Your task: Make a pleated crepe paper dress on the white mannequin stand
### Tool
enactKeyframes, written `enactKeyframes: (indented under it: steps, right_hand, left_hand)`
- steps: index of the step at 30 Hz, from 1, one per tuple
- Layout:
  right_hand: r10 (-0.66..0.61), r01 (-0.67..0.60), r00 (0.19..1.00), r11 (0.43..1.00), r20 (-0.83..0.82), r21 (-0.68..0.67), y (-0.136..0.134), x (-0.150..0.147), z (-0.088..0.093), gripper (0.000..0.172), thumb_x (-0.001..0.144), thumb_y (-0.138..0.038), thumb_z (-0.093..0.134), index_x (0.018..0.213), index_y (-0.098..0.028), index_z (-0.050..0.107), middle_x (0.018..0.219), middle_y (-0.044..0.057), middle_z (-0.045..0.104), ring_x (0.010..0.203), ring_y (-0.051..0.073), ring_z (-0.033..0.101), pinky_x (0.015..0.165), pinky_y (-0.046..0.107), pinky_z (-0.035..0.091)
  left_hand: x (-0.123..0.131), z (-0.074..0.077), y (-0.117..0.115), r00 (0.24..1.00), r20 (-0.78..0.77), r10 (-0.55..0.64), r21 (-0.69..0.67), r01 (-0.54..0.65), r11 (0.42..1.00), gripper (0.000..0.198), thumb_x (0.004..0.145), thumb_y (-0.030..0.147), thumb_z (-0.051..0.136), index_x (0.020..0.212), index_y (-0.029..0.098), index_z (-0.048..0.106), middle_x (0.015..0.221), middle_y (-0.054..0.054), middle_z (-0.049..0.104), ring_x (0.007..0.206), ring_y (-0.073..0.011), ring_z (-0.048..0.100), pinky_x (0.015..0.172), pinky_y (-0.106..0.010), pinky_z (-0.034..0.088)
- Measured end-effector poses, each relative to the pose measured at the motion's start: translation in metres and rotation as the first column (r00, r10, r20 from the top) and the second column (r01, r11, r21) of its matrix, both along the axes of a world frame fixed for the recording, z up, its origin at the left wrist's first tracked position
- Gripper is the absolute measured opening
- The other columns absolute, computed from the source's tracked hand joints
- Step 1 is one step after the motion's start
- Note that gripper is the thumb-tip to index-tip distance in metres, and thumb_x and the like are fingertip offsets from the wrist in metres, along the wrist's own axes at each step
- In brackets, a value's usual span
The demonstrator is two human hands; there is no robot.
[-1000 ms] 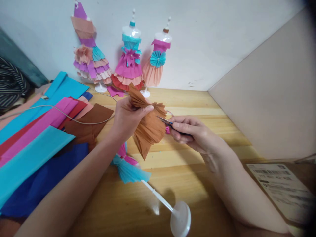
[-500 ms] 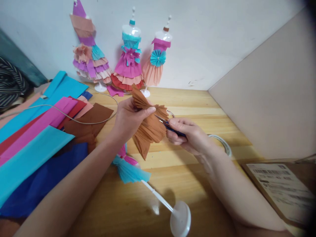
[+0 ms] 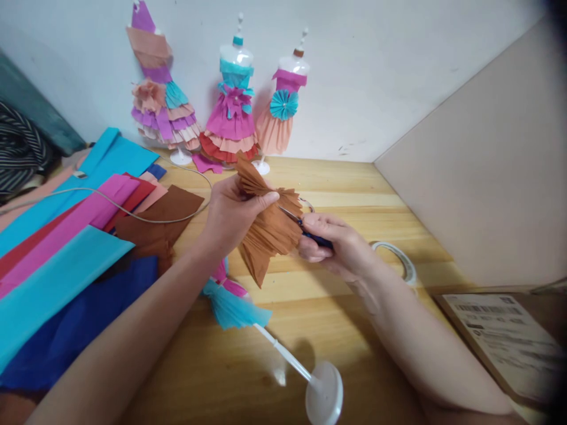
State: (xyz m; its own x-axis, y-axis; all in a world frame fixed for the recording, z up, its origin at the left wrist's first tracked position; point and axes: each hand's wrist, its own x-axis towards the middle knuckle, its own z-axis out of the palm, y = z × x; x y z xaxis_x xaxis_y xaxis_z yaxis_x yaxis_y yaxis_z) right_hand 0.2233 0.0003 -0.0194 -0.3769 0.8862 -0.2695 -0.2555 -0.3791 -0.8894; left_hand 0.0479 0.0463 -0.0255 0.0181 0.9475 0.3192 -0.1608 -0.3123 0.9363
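Note:
My left hand pinches a pleated brown paper fan at its gathered middle, holding it above the wooden table. My right hand is closed on small blue-handled scissors, whose blades touch the fan's right edge. Below my left wrist a small mannequin with a turquoise and pink paper skirt lies on its side, its white stand base toward me.
Three dressed paper-gown mannequins stand against the back wall. Sheets of coloured crepe paper and a thin white cable cover the left. A tape roll lies right of my right hand; a labelled cardboard box sits at the right.
My right hand has moved left with the scissors, bringing the blades into the fan's edge and uncovering the tape roll. My left hand holds the fan still.

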Motion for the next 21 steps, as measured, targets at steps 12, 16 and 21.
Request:
enactKeyframes:
  steps: [12, 16, 21]
  right_hand:
    - [-0.064, 0.061, 0.995, 0.997, -0.076, -0.046, -0.0025, -0.0069, -0.001, 0.04, 0.068, -0.033, 0.074, 0.056, -0.017, 0.04, 0.044, -0.008, 0.039, 0.036, 0.0, 0.017, 0.038, 0.018, 0.007]
    - [-0.053, 0.048, 0.994, 0.997, -0.096, -0.053, -0.0039, -0.0088, -0.0019, 0.038, 0.07, -0.033, 0.073, 0.057, -0.017, 0.041, 0.046, -0.008, 0.04, 0.035, 0.001, 0.018, 0.039, 0.019, 0.008]
    - [-0.059, 0.053, 0.992, 0.997, -0.116, -0.056, -0.0039, -0.01, -0.0025, 0.038, 0.069, -0.032, 0.073, 0.057, -0.017, 0.041, 0.046, -0.008, 0.041, 0.035, 0.0, 0.019, 0.039, 0.019, 0.008]
  left_hand:
    - [0.0019, 0.0023, -0.0011, 1.0, 0.017, 0.0, -0.007, 0.001, 1.0, 0.01, 0.062, 0.018, 0.077, 0.066, 0.015, 0.068, 0.063, 0.003, 0.069, 0.06, -0.011, 0.062, 0.061, -0.021, 0.05]
    - [0.0016, 0.0023, -0.0018, 1.0, 0.016, 0.009, 0.001, -0.009, 1.0, 0.01, 0.062, 0.018, 0.078, 0.066, 0.015, 0.069, 0.064, 0.003, 0.069, 0.061, -0.0112, 0.062, 0.062, -0.021, 0.051]
    - [0.0027, 0.0016, -0.0018, 1.0, 0.005, 0.012, -0.002, -0.012, 1.0, 0.011, 0.063, 0.019, 0.077, 0.067, 0.015, 0.068, 0.066, 0.002, 0.07, 0.063, -0.013, 0.063, 0.064, -0.024, 0.052]
